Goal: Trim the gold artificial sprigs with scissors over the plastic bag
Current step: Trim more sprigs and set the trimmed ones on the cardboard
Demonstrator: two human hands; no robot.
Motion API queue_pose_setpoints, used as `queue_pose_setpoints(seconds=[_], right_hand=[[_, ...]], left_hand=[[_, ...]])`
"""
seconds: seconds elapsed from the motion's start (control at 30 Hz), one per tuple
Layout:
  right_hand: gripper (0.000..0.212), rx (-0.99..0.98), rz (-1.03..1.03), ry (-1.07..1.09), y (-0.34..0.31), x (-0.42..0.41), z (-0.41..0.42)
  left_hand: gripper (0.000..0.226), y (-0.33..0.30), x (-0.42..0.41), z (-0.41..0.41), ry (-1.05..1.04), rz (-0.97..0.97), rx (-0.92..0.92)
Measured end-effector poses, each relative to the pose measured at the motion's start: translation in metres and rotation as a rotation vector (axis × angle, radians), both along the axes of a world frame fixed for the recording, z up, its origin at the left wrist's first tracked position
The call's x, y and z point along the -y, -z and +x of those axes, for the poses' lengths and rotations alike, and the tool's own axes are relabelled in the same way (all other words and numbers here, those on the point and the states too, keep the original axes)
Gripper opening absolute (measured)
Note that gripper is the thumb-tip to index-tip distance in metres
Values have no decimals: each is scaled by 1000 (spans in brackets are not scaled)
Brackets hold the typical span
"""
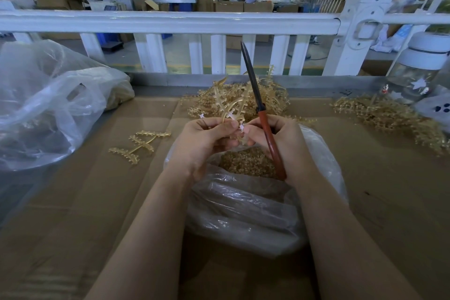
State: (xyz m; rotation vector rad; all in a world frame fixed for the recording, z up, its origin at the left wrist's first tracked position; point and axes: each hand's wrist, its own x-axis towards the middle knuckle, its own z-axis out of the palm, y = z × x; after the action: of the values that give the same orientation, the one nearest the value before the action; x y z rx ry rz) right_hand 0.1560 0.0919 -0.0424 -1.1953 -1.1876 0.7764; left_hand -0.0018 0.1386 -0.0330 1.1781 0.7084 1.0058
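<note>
Scissors [261, 109], one pair with red handles and dark blades pointing up and away, sat in the right hand [280, 143], whose fingers were curled round the handle; the blades looked closed, so no cut was being made at that instant. The left hand [207, 141] pinched one gold sprig [229, 107] by its stem, and the right fingertips touched the same stem, both hands held just above the open plastic bag [243, 202] on the cardboard-covered surface [73, 202].

By the look of it, the job was well under way: a thick layer of gold trimmings [246, 161] already lay inside the bag. Plenty seemed left, though. Two heaps of sprigs waited, one pile [267, 97] just behind the hands and another pile [389, 114] far right, too tangled to count. One loose sprig [140, 145] lay to the left of the hands; whether it was trimmed I cannot tell. A second, larger clear bag [48, 105] slumped at far left, and one glass jar [418, 68] stood at far right.
</note>
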Motion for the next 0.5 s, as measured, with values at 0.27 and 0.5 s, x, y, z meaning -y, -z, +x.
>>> queue_pose_setpoints(seconds=[0.27, 0.5], right_hand=[[31, -151, -39, -10, -3, 1, 1], [14, -277, -30, 21, -4, 1, 4]], left_hand=[[31, 4, 0, 5, -156, 101, -44], [87, 9, 5, 4, -372, 729, -422]])
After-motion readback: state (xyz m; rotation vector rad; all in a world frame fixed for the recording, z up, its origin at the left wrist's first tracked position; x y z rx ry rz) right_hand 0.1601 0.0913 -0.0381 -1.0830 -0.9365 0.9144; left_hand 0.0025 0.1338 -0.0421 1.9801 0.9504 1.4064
